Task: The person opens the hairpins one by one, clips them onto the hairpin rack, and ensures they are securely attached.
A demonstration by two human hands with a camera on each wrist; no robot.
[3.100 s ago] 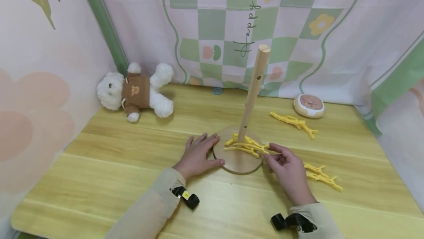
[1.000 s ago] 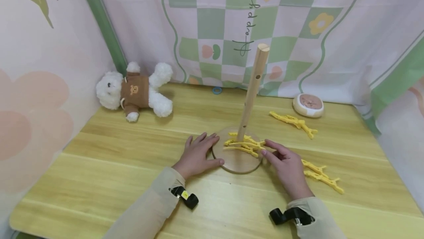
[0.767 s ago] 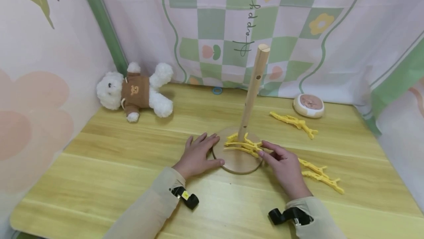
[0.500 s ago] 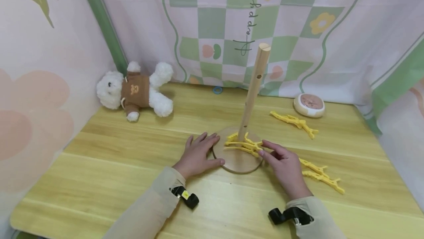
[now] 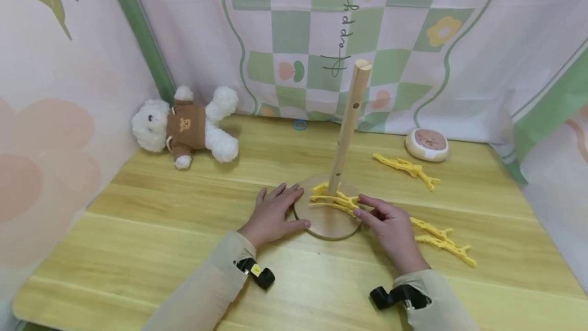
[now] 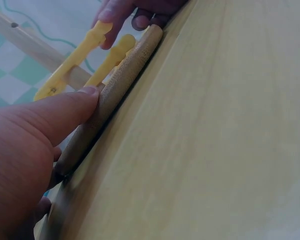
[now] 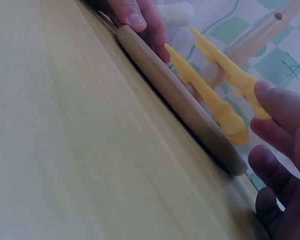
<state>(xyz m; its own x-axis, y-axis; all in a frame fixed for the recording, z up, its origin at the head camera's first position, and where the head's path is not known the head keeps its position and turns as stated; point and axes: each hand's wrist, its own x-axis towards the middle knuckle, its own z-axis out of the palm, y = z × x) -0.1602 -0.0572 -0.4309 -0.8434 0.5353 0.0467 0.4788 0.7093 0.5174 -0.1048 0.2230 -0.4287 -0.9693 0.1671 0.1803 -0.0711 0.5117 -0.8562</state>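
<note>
Yellow branch point(image 7: 240, 77), raised above the round base point(image 5: 333, 230) near the foot of the post point(image 5: 348, 122). The right hand point(image 5: 390, 226) pinches its forked end; the left hand point(image 5: 275, 216) lies spread on the base's edge. Arranging branches there appears under way; the next move probably calls for aligning this one while steadying the base.

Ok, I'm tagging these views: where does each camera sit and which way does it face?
Head: on the head, facing forward and down at the wooden post; left hand, right hand and both sleeves show.
Left wrist: on that wrist, facing past the left hand at the round base; the right hand shows beyond.
Right wrist: on that wrist, facing past the right hand at the base; the left hand shows beyond.
Shared: both wrist views show the base and yellow pieces.
</note>
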